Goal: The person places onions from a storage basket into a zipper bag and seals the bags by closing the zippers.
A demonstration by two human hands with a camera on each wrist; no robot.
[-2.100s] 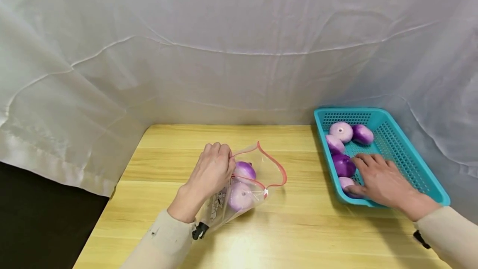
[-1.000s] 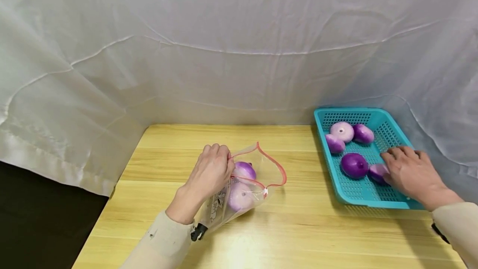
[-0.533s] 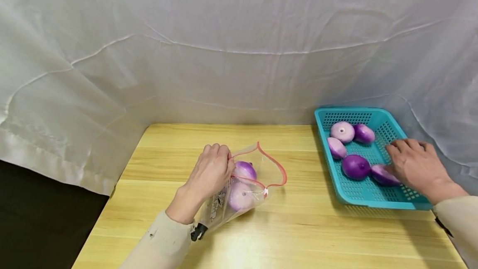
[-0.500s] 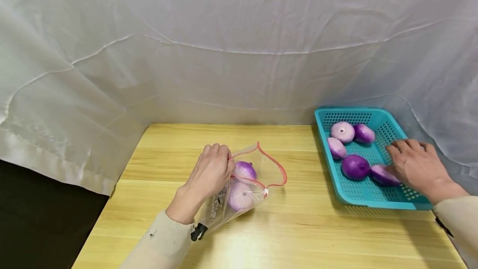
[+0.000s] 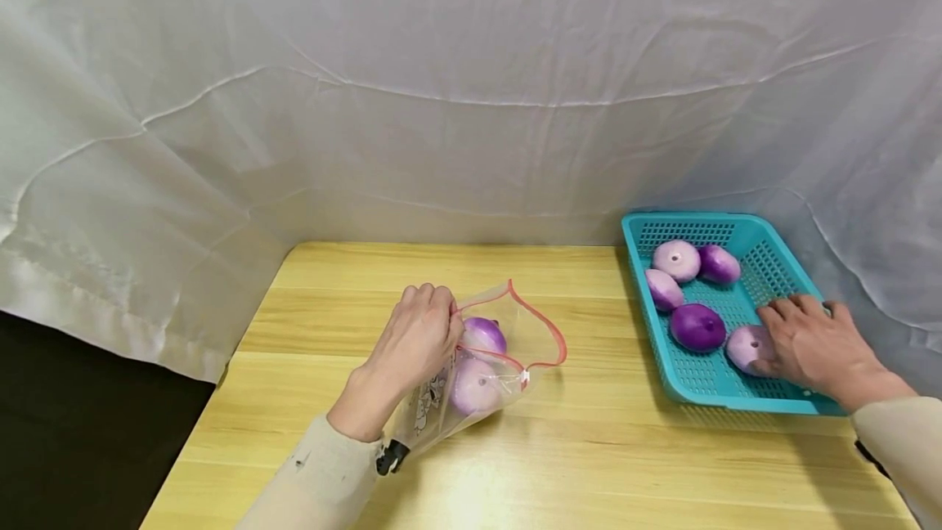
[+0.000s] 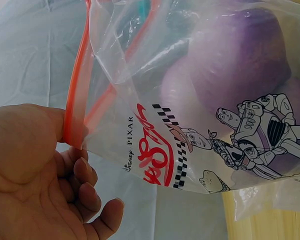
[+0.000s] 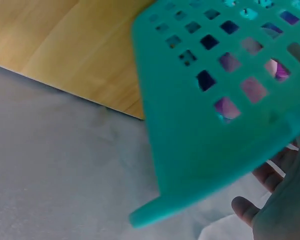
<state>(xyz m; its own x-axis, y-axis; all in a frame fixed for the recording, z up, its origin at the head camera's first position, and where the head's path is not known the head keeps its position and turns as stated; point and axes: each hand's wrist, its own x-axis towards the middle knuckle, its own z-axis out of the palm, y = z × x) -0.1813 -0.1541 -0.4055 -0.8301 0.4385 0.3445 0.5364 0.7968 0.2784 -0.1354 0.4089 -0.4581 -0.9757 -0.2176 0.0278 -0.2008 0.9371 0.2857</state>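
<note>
My left hand (image 5: 419, 325) pinches the red-edged mouth of a clear zip bag (image 5: 434, 411) between thumb and finger. Black cartoon figures (image 6: 255, 135) are printed on the bag's side. Inside it, a pale purple onion (image 5: 474, 387) and a darker onion (image 5: 482, 334) show through the plastic. Over in the turquoise basket (image 5: 795, 409), my right hand (image 5: 817, 346) holds a pale onion (image 5: 746, 348) at its right side, fingers above and thumb below; the hand partly hides it. A dark purple onion (image 5: 697, 328) lies just left of that one.
More onions, among them a pale one (image 5: 676, 260) and a purple one (image 5: 719, 265), sit in the basket's far left corner. The basket stands on the right of the wooden table (image 5: 589, 464). A grey-white cloth (image 5: 471, 145) hangs behind and on both sides.
My right hand has shifted rightward inside the basket, bringing an onion away from the left wall and turning its pale end up. The dark onion has moved slightly right. My left hand stays put.
</note>
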